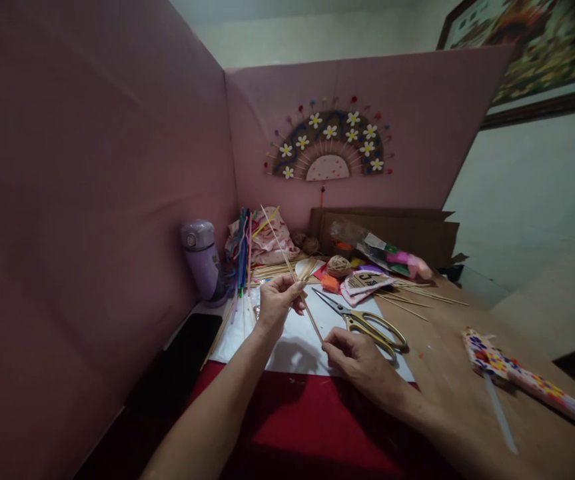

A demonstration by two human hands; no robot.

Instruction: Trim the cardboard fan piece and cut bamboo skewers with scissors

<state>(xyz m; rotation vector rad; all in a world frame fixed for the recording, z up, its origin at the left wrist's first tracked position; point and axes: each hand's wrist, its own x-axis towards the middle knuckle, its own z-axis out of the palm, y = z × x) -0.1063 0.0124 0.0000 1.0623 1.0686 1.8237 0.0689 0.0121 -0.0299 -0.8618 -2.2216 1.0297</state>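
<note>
A thin wooden stick point(280, 245) runs slantwise between my hands, its far end pointing up and to the left. My left hand point(278, 303) is closed around its middle, with thumb and fingers pinched. The lower end sits in a pinch of my right hand point(350, 353). Beneath them lies a white sheet point(287, 357). Gold-handled scissors point(367, 323) rest on it just beyond my right hand, blades pointing to the upper left. More thin sticks point(267, 272) lie behind my left hand.
On the left stand a purple bottle point(204, 263) and a black flat object point(187, 353). Twine balls point(338, 266), pipe cleaners point(243, 250) and fabric pieces point(364, 285) lie at the back. A flower-patterned glue gun point(527, 377) is at right. A decorated fan point(330, 143) hangs on the pink panel.
</note>
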